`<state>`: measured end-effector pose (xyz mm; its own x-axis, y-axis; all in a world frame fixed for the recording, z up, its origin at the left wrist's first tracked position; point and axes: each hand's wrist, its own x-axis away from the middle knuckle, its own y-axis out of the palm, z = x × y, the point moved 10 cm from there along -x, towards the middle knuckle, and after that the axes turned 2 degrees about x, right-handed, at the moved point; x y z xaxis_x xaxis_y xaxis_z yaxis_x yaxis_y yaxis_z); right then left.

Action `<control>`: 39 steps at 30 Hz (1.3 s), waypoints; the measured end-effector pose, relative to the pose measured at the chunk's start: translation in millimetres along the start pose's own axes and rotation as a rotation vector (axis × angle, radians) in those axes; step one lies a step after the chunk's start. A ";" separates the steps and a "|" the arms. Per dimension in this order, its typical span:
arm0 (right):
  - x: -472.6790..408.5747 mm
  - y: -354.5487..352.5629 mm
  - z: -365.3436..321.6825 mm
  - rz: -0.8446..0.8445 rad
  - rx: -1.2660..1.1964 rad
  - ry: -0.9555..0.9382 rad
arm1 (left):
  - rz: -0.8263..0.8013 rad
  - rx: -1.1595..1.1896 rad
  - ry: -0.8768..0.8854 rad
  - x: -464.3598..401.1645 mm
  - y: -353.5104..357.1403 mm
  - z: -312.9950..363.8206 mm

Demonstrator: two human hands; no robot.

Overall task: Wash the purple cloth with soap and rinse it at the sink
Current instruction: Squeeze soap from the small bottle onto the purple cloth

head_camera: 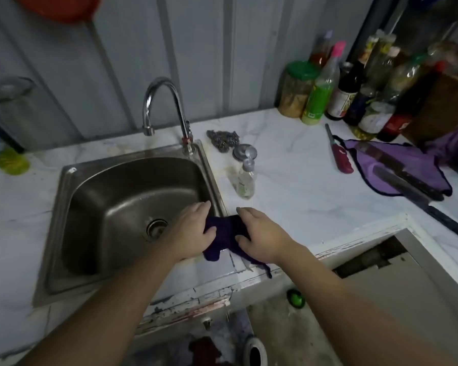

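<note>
A dark purple cloth lies bunched on the front right rim of the steel sink, partly on the white counter. My left hand grips its left side, over the sink's edge. My right hand grips its right side, on the counter. A strip of the cloth trails off the counter's front edge. A clear soap pump bottle stands on the counter just behind my hands, right of the sink. The chrome tap curves over the basin; no water runs from it.
A steel scourer and a round metal lid lie behind the soap. A red lighter, a lighter purple cloth and a dark knife lie at right. Several bottles crowd the back right corner. A green bottle stands at left.
</note>
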<state>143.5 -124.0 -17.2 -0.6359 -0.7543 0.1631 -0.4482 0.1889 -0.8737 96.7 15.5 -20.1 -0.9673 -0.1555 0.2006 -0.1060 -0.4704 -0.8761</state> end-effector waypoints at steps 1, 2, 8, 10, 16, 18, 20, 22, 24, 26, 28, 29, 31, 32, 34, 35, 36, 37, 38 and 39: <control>-1.8 4.8 2.7 0.001 -0.002 0.006 | -0.007 0.005 0.004 -2.8 5.7 -0.5; -3.5 6.3 4.6 0.012 -0.013 0.007 | -0.023 0.018 0.005 -4.8 9.5 -0.6; -10.9 29.5 19.0 0.011 0.049 0.052 | -0.152 0.079 -0.090 -8.4 38.0 -14.2; -15.3 32.0 23.5 0.036 0.038 0.087 | -0.148 0.178 -0.149 -9.3 38.4 -21.8; -27.2 32.2 28.0 0.054 -0.055 0.151 | -0.029 0.567 -0.266 -8.0 26.2 -30.9; -28.2 30.4 28.1 0.072 -0.085 0.155 | 0.013 0.718 -0.309 -6.0 24.2 -31.8; -29.8 28.4 26.2 0.097 -0.127 0.148 | 0.070 0.904 -0.373 -4.2 21.7 -35.3; -33.2 22.9 23.7 0.142 -0.185 0.142 | 0.132 1.040 -0.396 -5.8 14.9 -39.5; -37.3 15.3 20.7 0.184 -0.243 0.139 | 0.179 1.089 -0.352 -9.7 1.5 -40.5; -40.5 5.2 19.2 0.238 -0.306 0.136 | 0.228 1.114 -0.313 -13.5 -14.9 -41.3; -40.2 -10.4 26.2 0.348 -0.360 0.173 | 0.269 1.132 -0.294 -17.8 -30.0 -43.0; -38.8 -19.9 32.3 0.423 -0.383 0.207 | 0.285 1.140 -0.284 -20.1 -37.6 -43.7; -35.6 -38.6 47.0 0.575 -0.406 0.280 | 0.303 1.162 -0.269 -25.1 -50.0 -45.1; -35.8 -45.8 54.5 0.631 -0.405 0.315 | 0.310 1.174 -0.268 -26.9 -55.4 -46.2; -43.7 -54.0 66.8 0.660 -0.393 0.372 | 0.338 1.188 -0.278 -29.0 -65.8 -49.2; -50.5 -55.5 70.8 0.640 -0.390 0.388 | 0.356 1.190 -0.285 -29.6 -70.1 -51.2; -58.3 -56.2 73.1 0.611 -0.393 0.394 | 0.375 1.192 -0.288 -30.3 -74.2 -53.0; -66.2 -56.0 74.8 0.579 -0.402 0.398 | 0.389 1.195 -0.288 -31.2 -78.0 -54.2; -73.4 -54.8 76.9 0.551 -0.418 0.405 | 0.398 1.196 -0.285 -32.4 -81.3 -54.9; -79.5 -52.9 79.1 0.531 -0.440 0.417 | 0.401 1.195 -0.279 -34.0 -84.2 -55.1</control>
<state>267.5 -123.8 -20.2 -0.9768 -0.2140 0.0100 -0.1713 0.7524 -0.6361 125.8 108.3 22.7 -0.7872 -0.5733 0.2274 0.5902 -0.8072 0.0078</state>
